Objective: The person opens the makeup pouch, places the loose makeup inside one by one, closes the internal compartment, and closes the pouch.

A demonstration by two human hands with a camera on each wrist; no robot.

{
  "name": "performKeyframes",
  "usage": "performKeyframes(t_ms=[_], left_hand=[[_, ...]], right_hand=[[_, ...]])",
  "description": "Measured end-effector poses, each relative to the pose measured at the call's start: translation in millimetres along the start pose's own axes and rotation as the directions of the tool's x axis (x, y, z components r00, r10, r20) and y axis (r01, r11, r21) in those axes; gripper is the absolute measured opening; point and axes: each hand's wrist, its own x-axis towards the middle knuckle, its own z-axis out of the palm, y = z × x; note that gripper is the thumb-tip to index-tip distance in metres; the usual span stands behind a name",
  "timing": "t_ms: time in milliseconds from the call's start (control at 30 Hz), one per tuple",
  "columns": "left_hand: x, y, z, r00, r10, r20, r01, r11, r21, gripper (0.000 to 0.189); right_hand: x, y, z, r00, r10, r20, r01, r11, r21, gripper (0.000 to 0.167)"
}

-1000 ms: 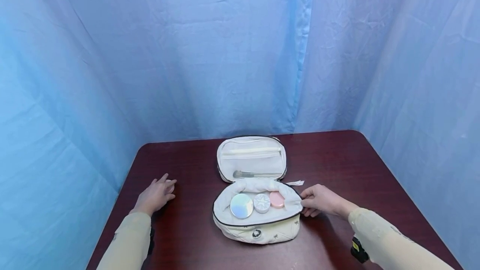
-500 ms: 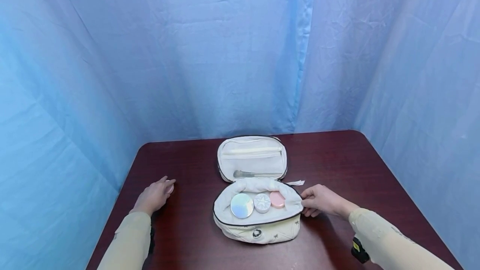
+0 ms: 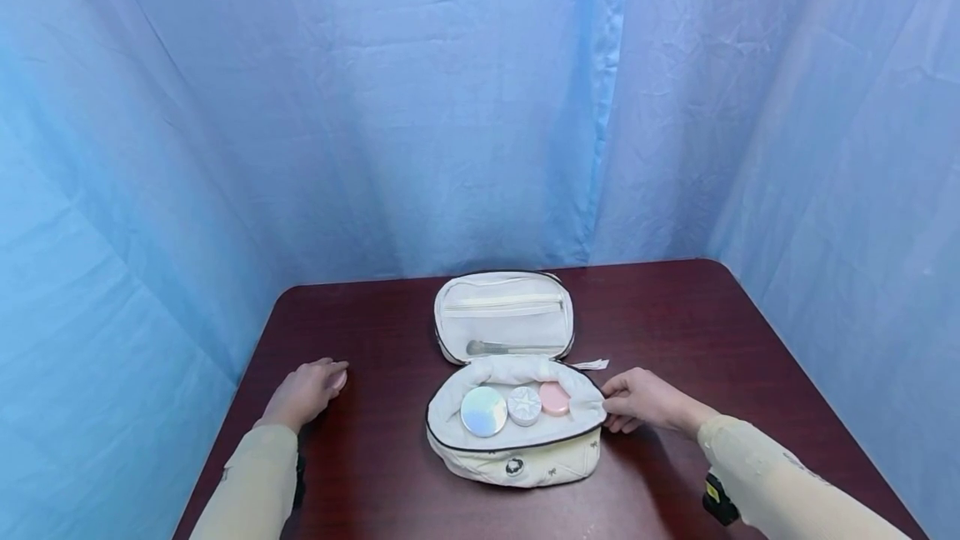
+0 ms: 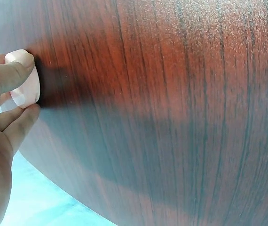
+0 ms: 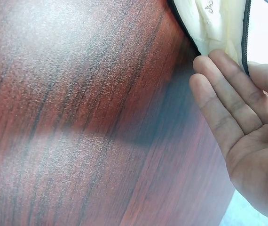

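At the table's left side, my left hand [image 3: 302,394] pinches a small pale pink rounded piece [image 4: 27,89] between thumb and fingers. It is low over the tabletop, and its exact kind is hard to tell. A white cosmetic bag [image 3: 540,467] with black trim lies unzipped in the middle, its lid [image 3: 502,323] folded back. My right hand [image 3: 648,398] grips the bag's right rim, thumb at the zipper edge and fingers along the outside. Inside the bag sit a shiny round case [image 3: 483,412], a silver star-topped round case [image 3: 524,406] and a pink round case [image 3: 555,398].
A makeup brush [image 3: 510,348] lies across the lid's inner side, below a zipped pocket. A white tag [image 3: 591,365] sticks out right of the hinge. The dark red-brown table [image 3: 390,490] is bordered by blue curtains [image 3: 450,107] behind and at both sides.
My left hand has drawn slightly back toward me and left, its fingers closing round the pink piece. The right hand and the bag have stayed in place.
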Motion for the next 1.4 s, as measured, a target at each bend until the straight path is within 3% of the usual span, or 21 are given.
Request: performKeyframes(t_ms=[400,667,1033,1267,1400], left_hand=[[5.5,12.3,-9.3,0.999,0.049,-0.020,-0.050,0.998,-0.041,0.040],[17.1,40.2,-15.7,0.997,0.071,-0.017,-0.072,0.994,-0.086,0.042],[24.7,77.2,-19.2,0.990,0.137,0.020,-0.135,0.987,-0.083,0.042],[27.3,97.9,-19.2,0.975,0.216,0.050,-0.210,0.973,-0.098,0.041],[29.0,109.8,-19.3,0.949,0.309,0.067,-0.301,0.948,-0.103,0.039]], right_hand=[[1.3,2.4,0.5,1.000,-0.001,-0.005,0.001,1.000,0.008,0.023],[0.0,2.1,0.5,1.000,-0.002,-0.009,0.002,1.000,0.026,0.023],[1.0,4.3,0.7,1.000,-0.001,-0.009,0.001,0.999,0.038,0.024],[1.3,4.7,0.3,1.000,0.005,-0.011,-0.004,0.999,0.037,0.024],[1.7,4.0,-0.1,1.000,0.002,-0.007,-0.001,0.999,0.037,0.023]])
